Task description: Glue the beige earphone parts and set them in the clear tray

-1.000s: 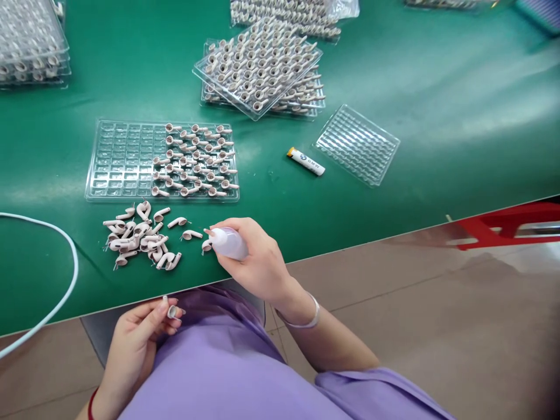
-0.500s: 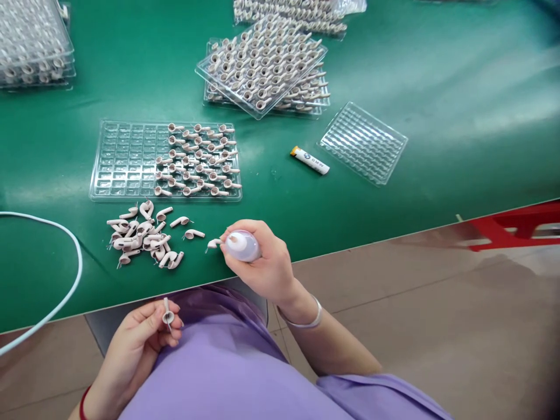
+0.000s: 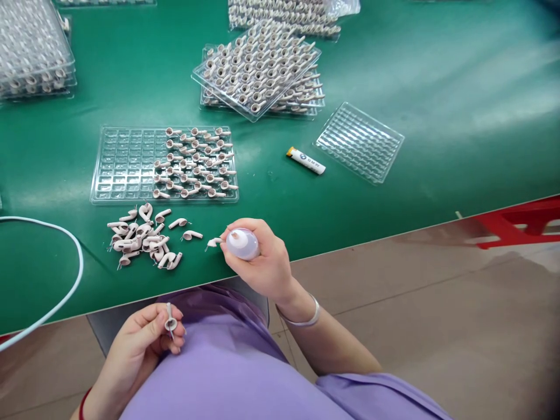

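Note:
Between the thumb and fingers of my left hand (image 3: 142, 338) is an earbud shell (image 3: 170, 324), its round cup facing up and its stem pointing away from me. My right hand (image 3: 266, 259) is wrapped round a translucent squeeze bottle (image 3: 243, 244) with a white top, held at the table's front edge. Just left of the bottle lies a loose earbud shell (image 3: 213, 242) with a thin wire end. A pile of earbud shells (image 3: 142, 236) rests farther left. Behind it, a clear plastic tray (image 3: 126, 163) carries rows of shells in its right part; its left pockets are bare.
Stacked trays full of shells (image 3: 262, 70) stand at the back, with another stack (image 3: 32, 52) at the far left. A white lighter (image 3: 306, 161) lies beside a clear tray (image 3: 361, 143). A white cable (image 3: 72, 245) curves across the left. A red stool (image 3: 520, 224) shows at right.
The view has shifted slightly. Both hands keep their grips, and the shell in my left hand is tipped a little differently. The pile and tray look the same.

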A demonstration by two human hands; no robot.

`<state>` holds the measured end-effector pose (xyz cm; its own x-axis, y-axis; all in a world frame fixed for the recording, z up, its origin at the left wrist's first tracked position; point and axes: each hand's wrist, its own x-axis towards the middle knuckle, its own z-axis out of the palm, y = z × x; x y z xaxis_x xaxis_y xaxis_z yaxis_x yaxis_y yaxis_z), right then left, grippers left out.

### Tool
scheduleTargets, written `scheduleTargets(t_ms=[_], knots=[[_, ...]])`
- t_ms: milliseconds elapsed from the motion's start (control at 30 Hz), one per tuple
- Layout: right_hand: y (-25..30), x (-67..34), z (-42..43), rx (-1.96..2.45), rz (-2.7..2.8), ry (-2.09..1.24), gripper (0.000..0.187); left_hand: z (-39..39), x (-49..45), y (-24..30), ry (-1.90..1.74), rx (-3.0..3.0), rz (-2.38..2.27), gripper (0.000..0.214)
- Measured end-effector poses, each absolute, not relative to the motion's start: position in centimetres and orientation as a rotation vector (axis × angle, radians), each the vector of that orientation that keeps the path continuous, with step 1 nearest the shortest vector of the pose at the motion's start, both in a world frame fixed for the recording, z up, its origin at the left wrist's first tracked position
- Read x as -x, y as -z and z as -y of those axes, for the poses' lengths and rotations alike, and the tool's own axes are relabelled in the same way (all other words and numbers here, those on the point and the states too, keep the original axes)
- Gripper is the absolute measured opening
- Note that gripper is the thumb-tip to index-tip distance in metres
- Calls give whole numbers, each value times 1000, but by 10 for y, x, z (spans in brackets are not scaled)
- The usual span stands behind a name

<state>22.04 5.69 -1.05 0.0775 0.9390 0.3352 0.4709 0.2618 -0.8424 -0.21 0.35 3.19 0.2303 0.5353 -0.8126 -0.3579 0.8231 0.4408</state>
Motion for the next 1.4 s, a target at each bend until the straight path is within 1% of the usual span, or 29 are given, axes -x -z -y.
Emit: scheduleTargets(t_ms=[567,800,1033,1267,1400], knots=[[10,-220,-59,1303,1577,-541,27,-10,0,-40,-588,-245,-1181,29],[9,-220,-59,1325,1607,-508,25,-10,4,-35,-575,-241,-1158,26],[9,-220,-60,1307,1607,-502,27,-8,3,-35,-608,-246,-1208,28],[7,-217,-61,1337,1705,-369,27,-7,2,-31,-606,-224,-1208,30],[9,-217,-61,1362,1699,-382,28,-7,1,-32,-621,-186,-1157,31]])
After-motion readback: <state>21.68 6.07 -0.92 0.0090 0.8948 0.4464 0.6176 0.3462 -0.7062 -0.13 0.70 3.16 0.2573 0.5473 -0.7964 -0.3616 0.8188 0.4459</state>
